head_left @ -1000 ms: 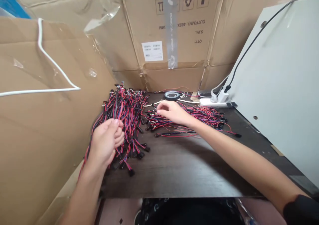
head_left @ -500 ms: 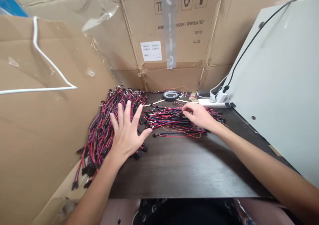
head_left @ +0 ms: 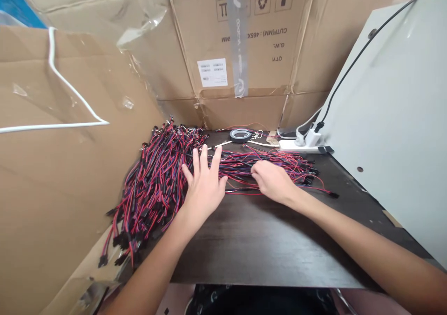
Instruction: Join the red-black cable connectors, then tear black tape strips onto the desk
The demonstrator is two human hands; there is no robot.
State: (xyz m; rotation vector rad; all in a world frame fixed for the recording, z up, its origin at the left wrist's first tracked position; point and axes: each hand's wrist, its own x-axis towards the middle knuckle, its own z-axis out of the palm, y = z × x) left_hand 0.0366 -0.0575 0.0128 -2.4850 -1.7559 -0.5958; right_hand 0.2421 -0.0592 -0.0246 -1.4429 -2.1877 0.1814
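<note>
Illumination was bright and diffuse; soft pale glare lay on the dark brown, wood-grain tabletop (head_left: 279, 254); highlights marked the clear, crinkled plastic film (head_left: 143, 29); shadow darkened the right part of the brown cardboard carton (head_left: 260, 77); strands in the red-and-black wire heap (head_left: 150, 184) blurred together; edges showed wide-angle stretching.

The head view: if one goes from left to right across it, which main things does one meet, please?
White cord, large wire pile, left hand, dark ring-shaped roll, right hand, white power strip, pale panel.
</note>
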